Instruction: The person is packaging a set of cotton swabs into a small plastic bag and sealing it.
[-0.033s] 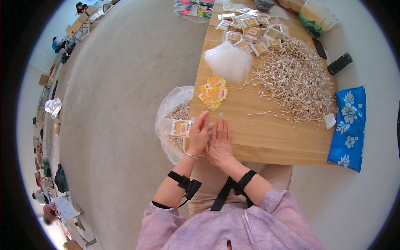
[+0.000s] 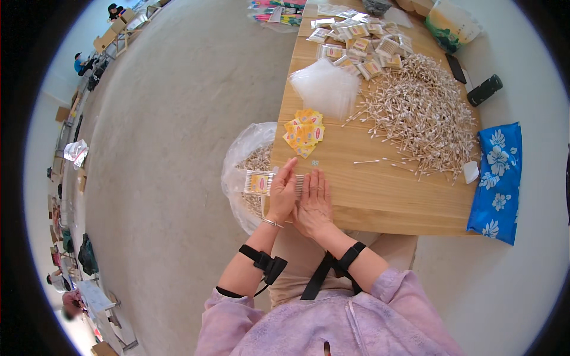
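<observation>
Your right hand [image 2: 313,207] lies flat and outstretched; your left hand [image 2: 282,197] crosses the swab packet [image 2: 257,183], its grip impossible to tell; the packet overhangs the table [image 2: 386,202] leftward; beyond lie yellow cards [image 2: 304,133], then clear sleeves [image 2: 325,89].

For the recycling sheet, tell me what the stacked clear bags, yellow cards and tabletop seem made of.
Stacked clear bags: probably thin plastic film, translucent, slightly glossy. Yellow cards: likely printed paper or card, flat, crisp-edged. Tabletop: wood or wood-look laminate, smooth, visible grain.
</observation>
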Motion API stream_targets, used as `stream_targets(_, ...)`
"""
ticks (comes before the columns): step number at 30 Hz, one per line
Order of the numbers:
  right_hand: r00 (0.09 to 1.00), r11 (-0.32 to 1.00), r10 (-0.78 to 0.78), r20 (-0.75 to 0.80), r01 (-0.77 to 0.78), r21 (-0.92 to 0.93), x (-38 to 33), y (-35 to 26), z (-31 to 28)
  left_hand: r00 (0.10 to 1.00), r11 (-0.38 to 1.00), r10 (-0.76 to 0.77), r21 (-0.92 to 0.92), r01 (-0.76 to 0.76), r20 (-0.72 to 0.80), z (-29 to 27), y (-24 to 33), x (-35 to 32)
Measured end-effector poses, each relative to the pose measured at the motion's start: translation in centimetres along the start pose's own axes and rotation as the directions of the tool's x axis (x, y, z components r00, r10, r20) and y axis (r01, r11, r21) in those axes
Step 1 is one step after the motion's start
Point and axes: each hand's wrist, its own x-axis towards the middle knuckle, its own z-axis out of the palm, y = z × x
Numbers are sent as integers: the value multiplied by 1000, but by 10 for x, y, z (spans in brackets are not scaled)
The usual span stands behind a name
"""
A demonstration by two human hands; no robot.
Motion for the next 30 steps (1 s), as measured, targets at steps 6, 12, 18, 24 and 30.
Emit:
stream_targets(6,999,999,-38,14,38,-3,-4,-9,-3,998,984,-61,-165,65,32,-10,7,-5)
stream_targets(12,999,1000,11,-31,-11,-5,2,-12,9,995,999,-24,-23,26,97,-10,12,-3)
stream_targets(18,995,1000,-8,-96,10,26,2,-11,13,994,996,-4,-90,14,114,-12,12,-4)
stream_targets(24,997,992,-81,12,79,94,-2,-11,-5,994,998,6,-65,1,106,-18,9,-4)
stream_targets(30,997,997,-70,19,70,-23,-2,-11,4,979,923,86,356,-148,183,-19,21,-10)
